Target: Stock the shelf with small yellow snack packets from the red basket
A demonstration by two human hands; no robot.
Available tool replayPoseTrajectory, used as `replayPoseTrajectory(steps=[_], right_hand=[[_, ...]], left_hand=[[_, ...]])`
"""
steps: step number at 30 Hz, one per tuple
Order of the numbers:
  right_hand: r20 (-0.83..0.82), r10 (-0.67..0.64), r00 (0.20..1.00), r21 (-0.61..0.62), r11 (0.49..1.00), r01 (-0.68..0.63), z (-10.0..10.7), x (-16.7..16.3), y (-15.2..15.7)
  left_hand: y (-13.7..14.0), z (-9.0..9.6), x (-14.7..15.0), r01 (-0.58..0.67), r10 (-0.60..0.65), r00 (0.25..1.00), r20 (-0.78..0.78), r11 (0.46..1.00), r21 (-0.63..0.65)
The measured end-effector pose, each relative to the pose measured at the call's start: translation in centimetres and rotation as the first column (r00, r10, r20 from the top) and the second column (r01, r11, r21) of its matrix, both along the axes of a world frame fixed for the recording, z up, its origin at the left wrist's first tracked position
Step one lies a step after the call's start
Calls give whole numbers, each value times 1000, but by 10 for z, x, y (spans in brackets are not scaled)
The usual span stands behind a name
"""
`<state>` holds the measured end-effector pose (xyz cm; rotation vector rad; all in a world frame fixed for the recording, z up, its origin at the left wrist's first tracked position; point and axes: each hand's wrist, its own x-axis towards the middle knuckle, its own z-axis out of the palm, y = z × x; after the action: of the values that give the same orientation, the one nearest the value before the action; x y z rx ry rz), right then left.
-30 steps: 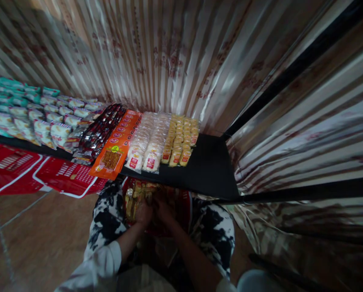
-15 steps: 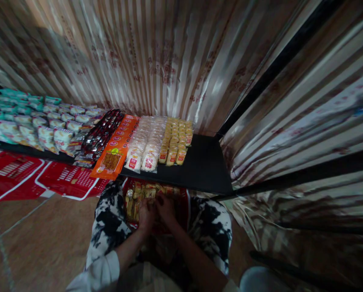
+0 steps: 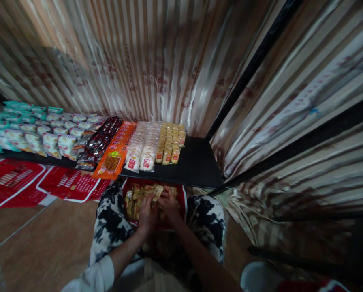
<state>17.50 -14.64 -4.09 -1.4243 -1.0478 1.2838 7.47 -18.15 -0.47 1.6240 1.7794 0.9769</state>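
Note:
Between my knees sits a red bag [image 3: 184,202] filled with small yellow-wrapped snack packets [image 3: 135,200]. Just above them my left hand [image 3: 148,213] and my right hand [image 3: 169,205] meet, fingers closed on one pale yellow snack packet [image 3: 158,191]. On the black shelf in front, rows of similar yellow packets [image 3: 168,140] stand at the right end of the goods. Beside these are clear packs of white snacks [image 3: 140,150]. The fine print on the held packet is too blurred to read.
The black shelf [image 3: 196,162] also carries an orange snack bag [image 3: 114,156], dark red packets [image 3: 104,140], white packets [image 3: 50,142] and teal packets [image 3: 17,111]. Red bags [image 3: 69,182] lie below at left. Striped curtain [image 3: 157,61] and a black post [image 3: 248,77] border the shelf.
A snack packet has come up from the bag and shows between my fingers. My hands have risen slightly, and the camera view has shifted a little to the right.

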Motion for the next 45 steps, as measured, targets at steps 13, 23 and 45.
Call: replayPoseTrajectory(steps=[13, 23, 45], right_hand=[[-152, 30, 988, -41, 998, -36, 37, 40, 4], [100, -40, 994, 127, 992, 27, 56, 66, 18], [328, -102, 939, 286, 958, 4, 81, 125, 59]], left_hand=[[15, 21, -4, 72, -83, 988, 129, 994, 82], [51, 59, 2, 149, -67, 908, 413, 974, -171], [136, 96, 77, 395, -367, 906, 211, 912, -109]])
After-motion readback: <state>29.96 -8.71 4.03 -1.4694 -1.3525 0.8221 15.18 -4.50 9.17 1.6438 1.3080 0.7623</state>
